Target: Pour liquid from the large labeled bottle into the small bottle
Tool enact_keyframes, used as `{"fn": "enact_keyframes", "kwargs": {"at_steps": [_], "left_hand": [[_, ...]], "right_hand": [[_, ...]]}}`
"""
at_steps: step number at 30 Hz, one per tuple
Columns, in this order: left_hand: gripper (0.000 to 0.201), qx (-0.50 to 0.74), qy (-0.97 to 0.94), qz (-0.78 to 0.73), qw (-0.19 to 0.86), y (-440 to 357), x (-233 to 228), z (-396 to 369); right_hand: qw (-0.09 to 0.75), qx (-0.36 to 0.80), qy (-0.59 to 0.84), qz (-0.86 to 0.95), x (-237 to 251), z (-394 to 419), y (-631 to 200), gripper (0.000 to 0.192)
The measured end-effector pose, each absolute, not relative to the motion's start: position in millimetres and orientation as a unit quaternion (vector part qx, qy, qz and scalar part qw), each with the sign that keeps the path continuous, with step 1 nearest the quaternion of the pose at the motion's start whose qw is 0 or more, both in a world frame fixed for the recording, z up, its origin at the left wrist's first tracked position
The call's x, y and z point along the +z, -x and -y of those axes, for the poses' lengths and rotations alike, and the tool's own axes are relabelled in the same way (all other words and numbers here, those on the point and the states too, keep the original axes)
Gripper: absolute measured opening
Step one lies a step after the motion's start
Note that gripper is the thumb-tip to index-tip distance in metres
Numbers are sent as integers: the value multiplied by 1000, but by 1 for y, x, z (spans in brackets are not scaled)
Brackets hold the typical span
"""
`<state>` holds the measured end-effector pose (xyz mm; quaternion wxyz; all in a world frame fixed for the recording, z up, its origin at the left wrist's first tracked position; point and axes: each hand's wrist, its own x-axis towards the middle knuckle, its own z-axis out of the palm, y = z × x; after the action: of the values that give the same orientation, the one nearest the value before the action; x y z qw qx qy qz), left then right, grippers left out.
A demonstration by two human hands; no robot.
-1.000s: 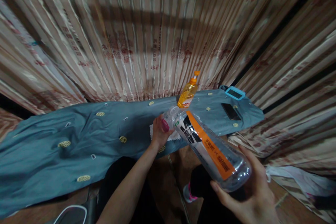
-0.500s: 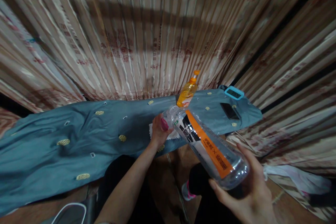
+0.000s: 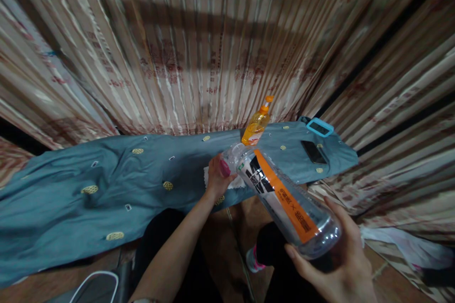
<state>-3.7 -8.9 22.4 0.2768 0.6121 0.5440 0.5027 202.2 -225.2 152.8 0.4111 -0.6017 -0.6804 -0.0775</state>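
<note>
the right hand (image 3: 337,258) cups the base of a clear plastic bottle with an orange and black label (image 3: 280,194), tilted over the blue patterned cloth on the table (image 3: 106,184); the left hand (image 3: 216,177) pinches its pink cap (image 3: 224,168) at the neck, above a white tissue (image 3: 208,177); just beyond stands an orange pump bottle (image 3: 256,125), a black phone (image 3: 313,151) further right
</note>
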Motion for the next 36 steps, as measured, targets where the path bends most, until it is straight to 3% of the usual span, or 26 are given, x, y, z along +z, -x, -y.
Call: {"fn": "enact_keyframes", "kwargs": {"at_steps": [36], "left_hand": [[73, 498, -619, -541, 275, 4, 27, 12]], "right_hand": [[402, -95, 611, 676, 143, 227, -212, 103]]}}
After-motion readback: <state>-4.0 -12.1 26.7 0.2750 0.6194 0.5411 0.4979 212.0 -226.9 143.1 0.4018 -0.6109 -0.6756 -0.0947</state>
